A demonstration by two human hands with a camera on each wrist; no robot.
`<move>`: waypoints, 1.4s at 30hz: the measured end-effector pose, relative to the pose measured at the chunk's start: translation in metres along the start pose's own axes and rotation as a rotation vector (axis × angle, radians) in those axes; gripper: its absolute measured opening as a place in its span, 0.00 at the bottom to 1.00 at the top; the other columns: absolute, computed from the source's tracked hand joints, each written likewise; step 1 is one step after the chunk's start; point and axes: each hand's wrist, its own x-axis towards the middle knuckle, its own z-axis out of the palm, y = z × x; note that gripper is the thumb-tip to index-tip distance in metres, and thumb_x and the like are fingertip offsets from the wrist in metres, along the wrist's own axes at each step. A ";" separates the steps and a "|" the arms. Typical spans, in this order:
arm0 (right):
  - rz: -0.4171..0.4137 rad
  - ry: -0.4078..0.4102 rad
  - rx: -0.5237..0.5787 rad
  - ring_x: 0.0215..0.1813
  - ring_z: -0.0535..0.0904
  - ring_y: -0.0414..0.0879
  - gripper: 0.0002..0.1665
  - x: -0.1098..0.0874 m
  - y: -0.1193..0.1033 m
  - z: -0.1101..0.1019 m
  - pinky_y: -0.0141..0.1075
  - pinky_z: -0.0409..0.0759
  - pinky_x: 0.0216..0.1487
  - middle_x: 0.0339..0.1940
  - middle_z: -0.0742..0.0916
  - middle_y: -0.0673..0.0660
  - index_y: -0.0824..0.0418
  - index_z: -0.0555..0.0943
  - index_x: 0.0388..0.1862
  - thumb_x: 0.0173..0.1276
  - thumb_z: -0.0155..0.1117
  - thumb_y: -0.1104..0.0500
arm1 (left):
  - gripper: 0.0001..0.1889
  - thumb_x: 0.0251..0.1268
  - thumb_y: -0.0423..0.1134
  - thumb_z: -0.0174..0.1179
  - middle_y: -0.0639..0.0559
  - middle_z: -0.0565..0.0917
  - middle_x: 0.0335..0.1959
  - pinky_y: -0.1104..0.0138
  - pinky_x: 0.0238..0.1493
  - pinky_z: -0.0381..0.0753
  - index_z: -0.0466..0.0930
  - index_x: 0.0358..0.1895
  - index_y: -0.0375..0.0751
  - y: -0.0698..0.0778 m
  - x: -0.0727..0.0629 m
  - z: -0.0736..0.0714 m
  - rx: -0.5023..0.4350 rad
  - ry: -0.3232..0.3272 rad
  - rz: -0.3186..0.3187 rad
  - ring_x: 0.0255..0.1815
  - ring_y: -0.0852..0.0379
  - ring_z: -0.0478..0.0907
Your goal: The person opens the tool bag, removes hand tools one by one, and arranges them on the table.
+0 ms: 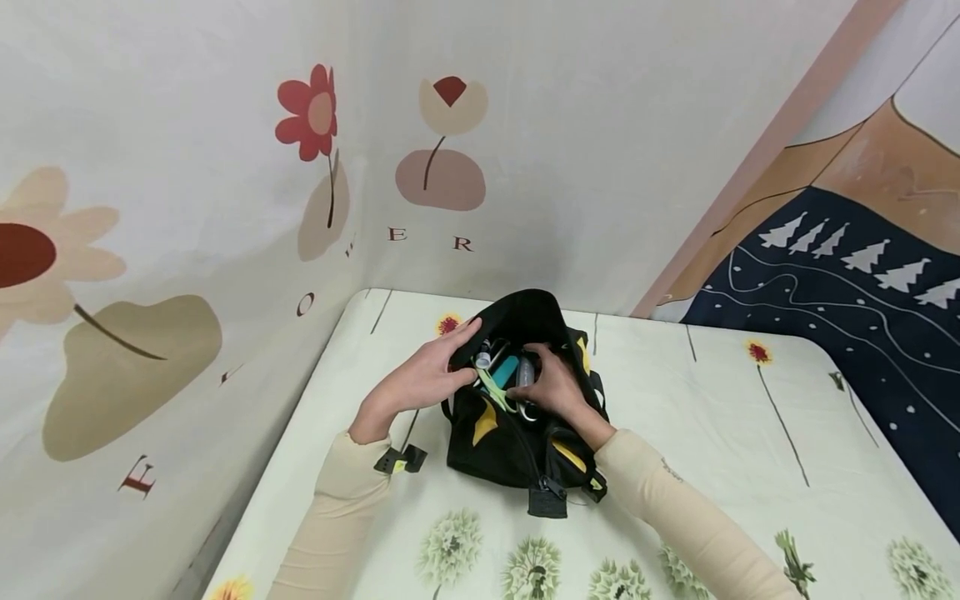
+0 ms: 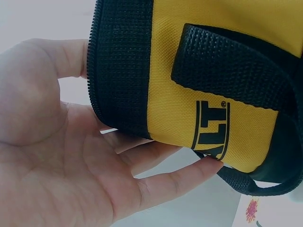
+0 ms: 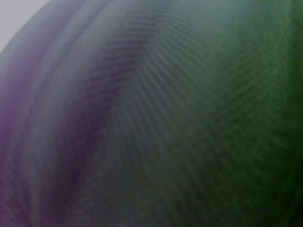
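Beige sleeves (image 1: pixel 330 525) lie nearest; black bag (image 1: pixel 480 457) is gripped by left hand (image 1: pixel 423 375), grey tool (image 1: pixel 526 372) apparently grasped by right hand (image 1: pixel 560 385); rummaging seemingly underway, steady bag needed next.

One black-and-yellow bag (image 1: pixel 491 450) stands on one desk (image 1: pixel 675 433). Two hands are at it: one left hand (image 1: pixel 427 375) at its left rim, one right hand (image 1: pixel 558 387) in its mouth. Inside the bag, four items can be picked out: one turquoise item (image 1: pixel 505 372), one light-green item (image 1: pixel 491 388), one grey item (image 1: pixel 526 372) and one small cylinder (image 1: pixel 483 358); any deeper count is hidden. Beyond and left of the bag, three large printed flowers (image 1: pixel 318 114) show; to its right, six printed white trees (image 1: pixel 866 256).
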 end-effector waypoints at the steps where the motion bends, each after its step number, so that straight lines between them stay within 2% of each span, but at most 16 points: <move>1: 0.003 -0.001 0.000 0.51 0.82 0.61 0.51 0.000 0.000 0.000 0.57 0.82 0.53 0.58 0.86 0.70 0.68 0.74 0.79 0.61 0.89 0.58 | 0.42 0.80 0.33 0.55 0.39 0.49 0.93 0.41 0.87 0.55 0.48 0.92 0.35 0.000 0.000 0.000 -0.001 0.000 -0.001 0.92 0.40 0.48; 5: 0.018 -0.004 0.008 0.50 0.82 0.61 0.50 0.001 0.000 0.000 0.56 0.82 0.52 0.56 0.86 0.69 0.67 0.75 0.79 0.61 0.89 0.59 | 0.42 0.80 0.33 0.55 0.39 0.49 0.93 0.42 0.88 0.55 0.48 0.92 0.36 0.000 0.000 0.000 -0.001 0.000 -0.006 0.93 0.40 0.48; 13: 0.031 -0.006 0.017 0.58 0.83 0.65 0.52 0.002 0.001 0.000 0.59 0.83 0.57 0.64 0.85 0.71 0.66 0.75 0.79 0.57 0.90 0.62 | 0.41 0.81 0.33 0.54 0.38 0.49 0.93 0.41 0.87 0.56 0.48 0.92 0.35 -0.001 0.002 0.000 0.008 -0.005 -0.005 0.92 0.39 0.48; 30: 0.027 -0.001 0.046 0.58 0.84 0.65 0.52 0.001 -0.001 -0.001 0.58 0.84 0.56 0.63 0.86 0.70 0.64 0.77 0.79 0.55 0.90 0.64 | 0.41 0.82 0.34 0.54 0.38 0.49 0.93 0.41 0.87 0.55 0.48 0.92 0.36 -0.001 0.000 0.000 0.012 -0.004 -0.007 0.92 0.38 0.48; 42: 0.018 -0.001 0.069 0.52 0.85 0.60 0.49 -0.002 -0.004 -0.005 0.54 0.85 0.50 0.61 0.87 0.69 0.65 0.79 0.78 0.57 0.88 0.65 | 0.42 0.80 0.33 0.55 0.40 0.48 0.93 0.42 0.88 0.53 0.47 0.92 0.37 0.000 -0.001 -0.002 0.005 -0.017 -0.011 0.93 0.40 0.46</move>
